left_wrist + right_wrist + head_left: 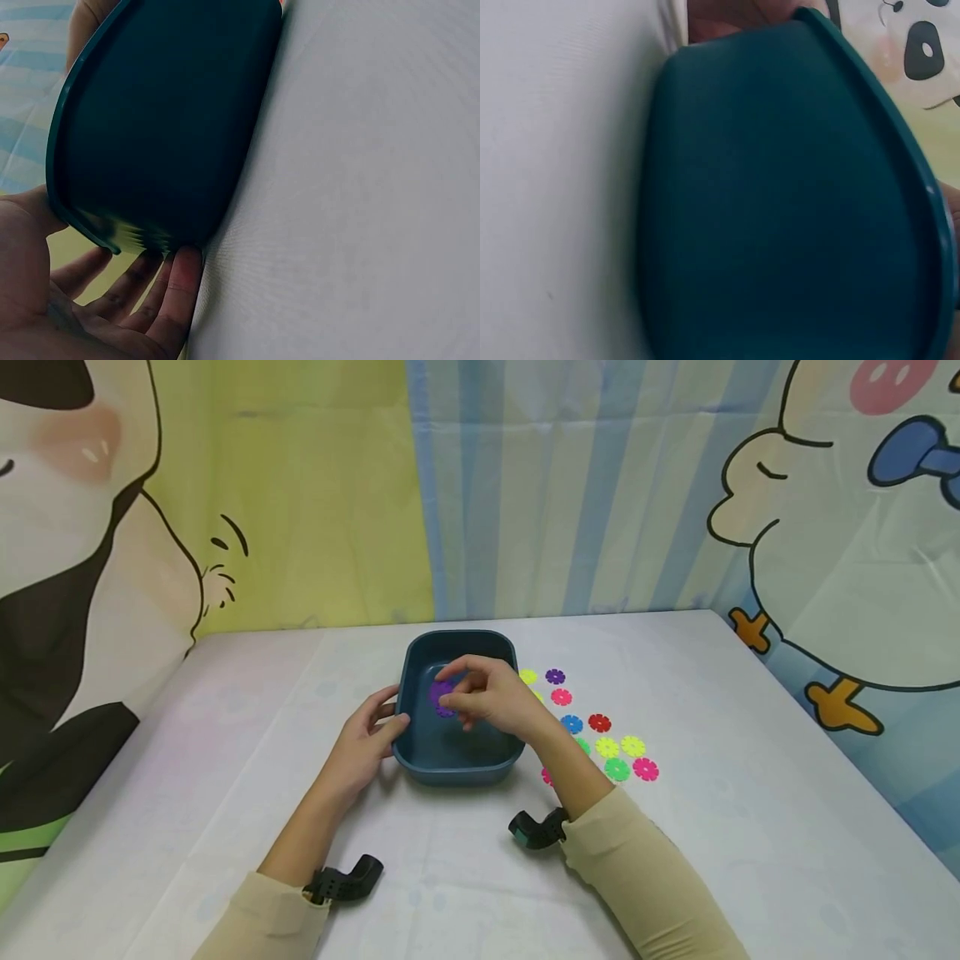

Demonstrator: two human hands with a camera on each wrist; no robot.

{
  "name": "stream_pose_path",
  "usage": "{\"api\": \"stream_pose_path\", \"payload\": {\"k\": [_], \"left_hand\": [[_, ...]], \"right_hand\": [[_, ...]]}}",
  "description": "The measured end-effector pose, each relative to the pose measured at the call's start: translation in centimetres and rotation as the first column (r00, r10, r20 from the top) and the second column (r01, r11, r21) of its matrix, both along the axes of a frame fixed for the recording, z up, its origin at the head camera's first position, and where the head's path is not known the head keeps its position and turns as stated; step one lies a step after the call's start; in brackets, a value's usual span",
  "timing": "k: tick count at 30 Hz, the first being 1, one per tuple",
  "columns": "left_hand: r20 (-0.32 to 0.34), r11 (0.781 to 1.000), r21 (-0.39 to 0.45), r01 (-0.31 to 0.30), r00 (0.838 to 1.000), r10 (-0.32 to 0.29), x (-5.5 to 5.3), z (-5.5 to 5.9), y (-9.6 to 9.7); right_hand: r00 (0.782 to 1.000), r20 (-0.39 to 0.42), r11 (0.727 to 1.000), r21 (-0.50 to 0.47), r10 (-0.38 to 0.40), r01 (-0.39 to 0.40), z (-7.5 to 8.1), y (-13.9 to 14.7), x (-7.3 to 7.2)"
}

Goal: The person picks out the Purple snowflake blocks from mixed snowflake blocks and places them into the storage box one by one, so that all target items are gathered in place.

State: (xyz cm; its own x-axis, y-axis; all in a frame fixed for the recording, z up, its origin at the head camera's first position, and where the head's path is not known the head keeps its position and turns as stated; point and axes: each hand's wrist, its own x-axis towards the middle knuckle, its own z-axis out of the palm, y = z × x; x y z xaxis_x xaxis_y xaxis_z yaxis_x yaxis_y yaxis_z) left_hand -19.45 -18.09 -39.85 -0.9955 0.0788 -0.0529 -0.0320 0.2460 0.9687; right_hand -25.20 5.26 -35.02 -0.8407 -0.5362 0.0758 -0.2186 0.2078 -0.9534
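Observation:
A dark teal plastic bin (456, 775) with rounded corners stands on the table. My left hand (367, 739) holds its left side, thumb at the rim and fingers against the outer wall. In the left wrist view, the fingers (176, 300) reach under the rim near the table. Over the bin's inside is my right hand (487, 693), its bent index finger and thumb apart. Just beyond those fingertips shows a blurred purple flower-shaped disc (435, 693), with a second purple disc (446, 712) partly behind it. In the right wrist view the bin's outer wall (780, 202) hides the fingers.
Right of the bin lie several flower-shaped discs: yellow (633, 746), green (617, 769), pink (646, 769), red (599, 722), blue (572, 724) and purple (555, 677). My right forearm partly covers them. A printed cartoon curtain (525, 485) hangs behind the white table (750, 827).

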Motion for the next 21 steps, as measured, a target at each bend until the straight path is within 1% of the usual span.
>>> {"api": "stream_pose_path", "payload": {"k": [5, 7, 10, 12, 16, 19, 21], "left_hand": [[-0.002, 1.0, 0.008, 0.004, 1.0, -0.004, 0.0, 0.0, -0.1], [-0.002, 1.0, 0.008, 0.003, 1.0, -0.003, -0.1, 0.0, -0.1], [-0.002, 1.0, 0.012, -0.001, 1.0, 0.001, -0.1, 0.0, 0.0], [-0.001, 1.0, 0.015, -0.003, 1.0, 0.003, -0.1, -0.1, 0.0], [0.007, 1.0, 0.015, -0.007, 1.0, 0.007, 0.0, -0.1, 0.1], [0.012, 1.0, 0.011, -0.014, 1.0, 0.013, 0.0, -0.1, 0.1], [0.008, 1.0, 0.014, -0.015, 1.0, 0.015, 0.0, 0.0, 0.1]], "right_hand": [[0.999, -0.049, 0.994, 0.105, 0.01, -0.005, -0.3, -0.9, 0.0], [0.998, -0.06, 0.988, 0.155, -0.002, 0.012, -0.4, -1.1, 0.0], [0.998, -0.056, 0.972, 0.231, -0.019, 0.032, -0.5, -1.3, 0.1], [0.999, -0.043, 0.955, 0.293, -0.019, 0.03, -0.5, -1.5, 0.1], [1.0, -0.01, 0.91, 0.414, -0.001, 0.005, -0.7, -1.8, 0.1], [1.0, -0.001, 0.881, 0.473, -0.001, 0.001, -0.8, -2.1, 0.1], [1.0, 0.003, 0.868, 0.496, -0.005, 0.003, -0.9, -2.2, 0.1]]}}
